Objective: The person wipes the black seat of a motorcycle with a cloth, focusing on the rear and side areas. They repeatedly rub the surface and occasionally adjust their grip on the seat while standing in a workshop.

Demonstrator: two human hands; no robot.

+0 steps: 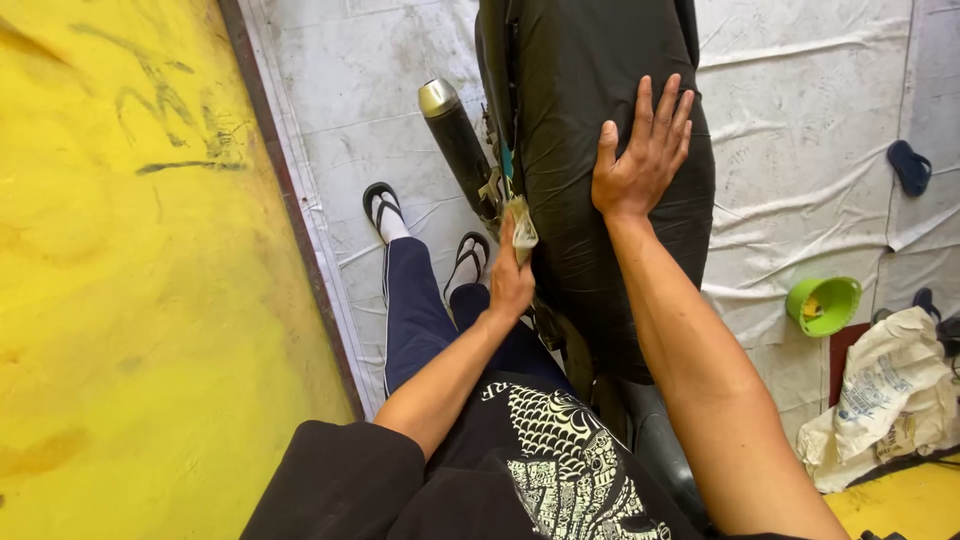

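Nearest the lens is the person's black T-shirt with a pale scale-pattern print [560, 450], and both bare forearms reach away from it toward a long black vinyl motorcycle seat [600, 120]. On top of that seat the right hand [640, 155] lies flat, palm down, fingers spread and gripping nothing. At the seat's left edge the left hand [510, 275] is clenched around a small crumpled grey-white rag [523, 228] — the cloth sticks out above the fist and presses against the seat's side. Just left of the seat, a dark exhaust pipe with a shiny metal end cap [452, 135] runs alongside it. Left of the pipe, two feet in black-strapped sandals [382, 208] stand on the creased white floor sheet [800, 130]. Well right of the seat sit a lime-green plastic bowl [822, 305] and a crumpled white sack [885, 400] — farther off lies a dark blue slipper [908, 167]. Far left of the seat rises a yellow painted wall [130, 300].
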